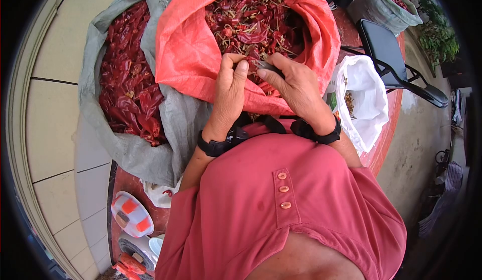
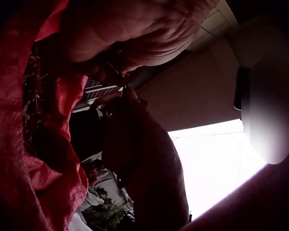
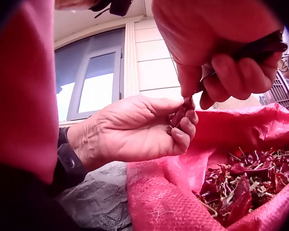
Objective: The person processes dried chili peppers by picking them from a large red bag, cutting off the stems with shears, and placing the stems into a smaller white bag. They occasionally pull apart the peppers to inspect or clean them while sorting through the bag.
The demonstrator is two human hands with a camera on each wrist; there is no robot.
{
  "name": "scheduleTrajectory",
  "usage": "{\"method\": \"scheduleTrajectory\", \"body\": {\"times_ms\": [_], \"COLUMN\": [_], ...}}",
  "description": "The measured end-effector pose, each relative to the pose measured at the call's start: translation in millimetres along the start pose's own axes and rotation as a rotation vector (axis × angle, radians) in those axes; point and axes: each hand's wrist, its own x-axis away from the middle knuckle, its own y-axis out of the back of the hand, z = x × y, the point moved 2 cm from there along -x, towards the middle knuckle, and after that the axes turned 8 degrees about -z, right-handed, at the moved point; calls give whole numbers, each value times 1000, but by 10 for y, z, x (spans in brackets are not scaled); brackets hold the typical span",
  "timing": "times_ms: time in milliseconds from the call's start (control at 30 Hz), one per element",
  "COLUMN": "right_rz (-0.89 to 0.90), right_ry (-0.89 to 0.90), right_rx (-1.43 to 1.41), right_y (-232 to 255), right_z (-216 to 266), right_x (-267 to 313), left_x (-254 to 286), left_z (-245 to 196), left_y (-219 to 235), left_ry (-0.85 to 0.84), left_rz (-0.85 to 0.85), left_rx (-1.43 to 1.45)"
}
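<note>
Over the open mouth of a red woven sack (image 1: pixel 181 54), both hands meet at a dried red chili pepper (image 3: pixel 179 114). My left hand (image 1: pixel 231 84) holds the pepper between thumb and curled fingers, its stem end toward the other hand. My right hand (image 1: pixel 300 86) grips a dark-handled tool (image 3: pixel 260 48) with a narrow metal tip (image 1: pixel 266 66) right at the pepper. Most of the tool is hidden in the fist, so I cannot tell its exact kind. Below lie many dried chilies (image 1: pixel 246 21) with pale stems. The left wrist view is dark, showing both hands close together.
A grey sack (image 1: pixel 93 99) of dark red chilies (image 1: pixel 128 84) stands to the left. On the right are a white bag (image 1: pixel 374 109) with stem bits inside and a black folding chair (image 1: pixel 384 49). A plastic basket (image 1: pixel 131 214) lies at the lower left.
</note>
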Motion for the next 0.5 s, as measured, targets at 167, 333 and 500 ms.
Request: {"method": "scheduleTrajectory", "body": {"times_ms": [167, 333, 500], "right_rz": [91, 63, 15], "right_ry": [-64, -32, 10], "right_rx": [-59, 43, 61], "right_y": [-12, -29, -54], "right_z": [-10, -5, -11], "right_x": [-2, 27, 45], "left_x": [13, 11, -4], "left_z": [-43, 7, 38], "left_y": [12, 44, 35], "left_ry": [-12, -5, 9], "left_rz": [-4, 43, 71], "left_rx": [19, -32, -76]}}
